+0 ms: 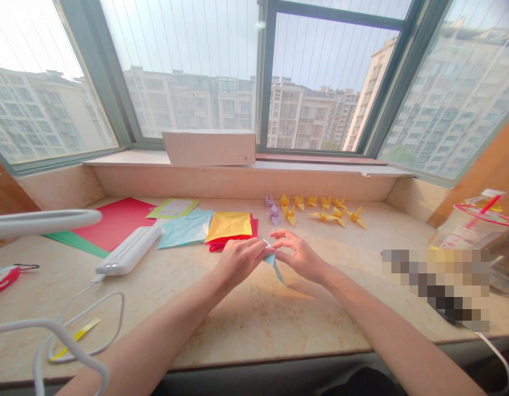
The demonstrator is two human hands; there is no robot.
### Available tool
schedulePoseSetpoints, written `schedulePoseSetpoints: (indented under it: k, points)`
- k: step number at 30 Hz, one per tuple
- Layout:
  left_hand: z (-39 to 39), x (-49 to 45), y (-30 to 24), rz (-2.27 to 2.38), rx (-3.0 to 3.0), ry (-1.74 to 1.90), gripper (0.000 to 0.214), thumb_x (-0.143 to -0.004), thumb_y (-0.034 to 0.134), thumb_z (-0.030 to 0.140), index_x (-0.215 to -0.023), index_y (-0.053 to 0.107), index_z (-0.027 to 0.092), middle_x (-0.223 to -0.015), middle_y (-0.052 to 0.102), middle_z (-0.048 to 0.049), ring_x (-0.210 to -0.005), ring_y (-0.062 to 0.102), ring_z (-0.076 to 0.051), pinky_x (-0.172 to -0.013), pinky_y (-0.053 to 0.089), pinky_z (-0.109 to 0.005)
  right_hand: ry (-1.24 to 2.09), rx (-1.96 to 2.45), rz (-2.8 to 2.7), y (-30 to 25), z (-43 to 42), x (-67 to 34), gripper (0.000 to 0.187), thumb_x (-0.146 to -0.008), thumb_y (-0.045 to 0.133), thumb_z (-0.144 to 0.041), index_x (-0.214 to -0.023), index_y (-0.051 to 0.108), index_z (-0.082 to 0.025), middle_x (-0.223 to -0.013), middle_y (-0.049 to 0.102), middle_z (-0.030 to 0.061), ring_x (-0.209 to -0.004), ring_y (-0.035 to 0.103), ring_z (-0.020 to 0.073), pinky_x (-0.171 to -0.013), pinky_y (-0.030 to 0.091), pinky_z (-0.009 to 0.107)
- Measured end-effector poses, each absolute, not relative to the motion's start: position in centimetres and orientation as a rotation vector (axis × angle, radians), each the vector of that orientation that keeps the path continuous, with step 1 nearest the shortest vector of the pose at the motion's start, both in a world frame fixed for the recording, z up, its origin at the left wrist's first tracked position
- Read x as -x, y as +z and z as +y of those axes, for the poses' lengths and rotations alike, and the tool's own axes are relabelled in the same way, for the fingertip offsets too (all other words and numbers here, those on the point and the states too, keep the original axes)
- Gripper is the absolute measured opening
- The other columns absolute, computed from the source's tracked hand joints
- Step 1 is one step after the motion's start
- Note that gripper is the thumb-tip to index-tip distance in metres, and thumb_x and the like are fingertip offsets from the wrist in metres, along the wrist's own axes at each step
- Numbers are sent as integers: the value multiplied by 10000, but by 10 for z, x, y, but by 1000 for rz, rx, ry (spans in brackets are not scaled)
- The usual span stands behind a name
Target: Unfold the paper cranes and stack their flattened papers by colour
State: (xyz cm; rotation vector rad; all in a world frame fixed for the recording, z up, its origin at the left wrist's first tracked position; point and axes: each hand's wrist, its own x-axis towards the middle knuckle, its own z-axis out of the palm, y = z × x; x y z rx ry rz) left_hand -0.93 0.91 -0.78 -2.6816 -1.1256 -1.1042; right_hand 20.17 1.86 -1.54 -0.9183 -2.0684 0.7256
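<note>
Pale blue paper, folded into a narrow piece (276,268), sits between my hands just above the tabletop (246,324), near its middle. I judge it almost weightless, crisp along the creases yet easily bent or torn, and not slippery; the layered upper end looks the best place to pinch, sparing the thin tail. Its long axis runs from eleven o'clock to five, the tapered tip pointing to five, down toward me.

My left hand (243,256) pinches the upper end. My right hand (299,257) has its fingers curved and spread apart, thumb close by; whether it touches the paper I cannot tell.

Outward from there, yellow and red paper packs (232,225) lie at ten o'clock, with light blue sheets (184,228) beyond them. Purple paper cranes (274,215) stand at twelve, yellow paper cranes (324,216) from twelve to two. A white power bank (128,253) lies at nine, a lidded plastic cup (464,225) at three.
</note>
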Motion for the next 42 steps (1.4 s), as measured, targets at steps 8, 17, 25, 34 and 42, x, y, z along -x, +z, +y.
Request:
schedulePoseSetpoints:
  k: [8,17,25,34,42]
  points:
    - [11,9,-10,-1223,2642,-1280,270,-957,510,368,-862,713,217,-909,767,-54,-747,701,-169,-652,478,-235,679,872,-1990,-14,18,-200,184,-914,593,-378,-930,676,-216,-1235,576,90,-1192,548,239,-1014,429,413]
    - [13,8,-6,-1505,2574,-1357,410,-946,489,421,-668,666,177,-546,651,-18,-527,613,-136,-518,400,-218,515,834,-1848,-12,21,-205,201,-924,575,-402,-917,676,-228,-1227,564,94,-1165,554,247,-1021,414,419]
    - [13,-5,-14,-1620,3312,-1873,337,-881,580,495,-863,589,158,-712,659,-25,-627,676,-160,-522,499,-234,601,739,-1613,-26,31,-203,252,-866,637,-485,-902,657,-236,-1115,603,78,-1006,623,222,-873,513,359]
    - [15,-2,-6,-1605,3131,-2332,356,-832,650,493,-779,515,168,-631,614,8,-535,597,-111,-444,456,-199,911,665,-1470,-21,24,-198,270,-792,737,-454,-895,674,-213,-874,698,52,-833,665,211,-792,540,342]
    - [15,-1,-9,-1824,3001,-1975,306,-837,649,450,-781,530,174,-544,585,47,-409,544,-77,-381,370,-156,1216,583,-1403,-10,20,-199,357,-793,749,-426,-1051,588,-239,-812,677,-3,-622,650,152,-628,539,310]
